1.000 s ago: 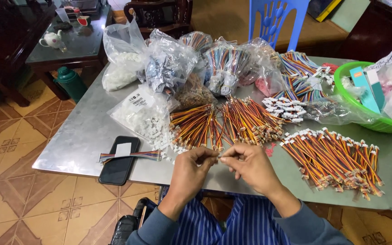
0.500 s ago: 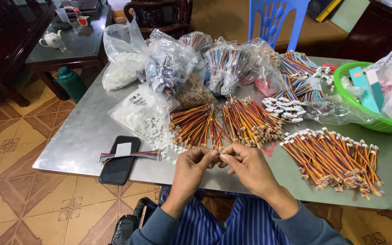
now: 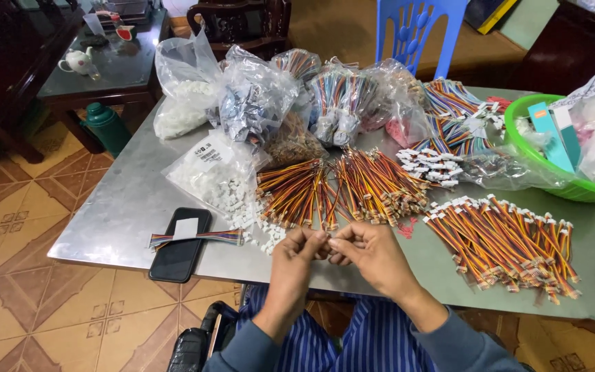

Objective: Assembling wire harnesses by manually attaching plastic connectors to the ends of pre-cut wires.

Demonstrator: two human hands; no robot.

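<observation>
My left hand [image 3: 296, 256] and my right hand [image 3: 368, 254] meet at the near edge of the metal table [image 3: 118, 207], fingertips pinched together on a small wire piece with a white connector [image 3: 328, 238]. Just beyond the hands lie bundles of orange, yellow and red wires [image 3: 339, 189]. A heap of finished wires with white connectors [image 3: 504, 241] lies to the right. Small white connectors [image 3: 232, 200] spill from a clear bag to the left.
A black phone [image 3: 180, 242] with a flat multicoloured cable [image 3: 201, 238] across it lies at the left. Several plastic bags of parts [image 3: 263, 96] crowd the back. A green basin [image 3: 552, 158] stands at the right, a blue chair [image 3: 414, 31] behind.
Both hands stay at the table edge with only small finger movements on the wire piece. Nothing else on the table has shifted.
</observation>
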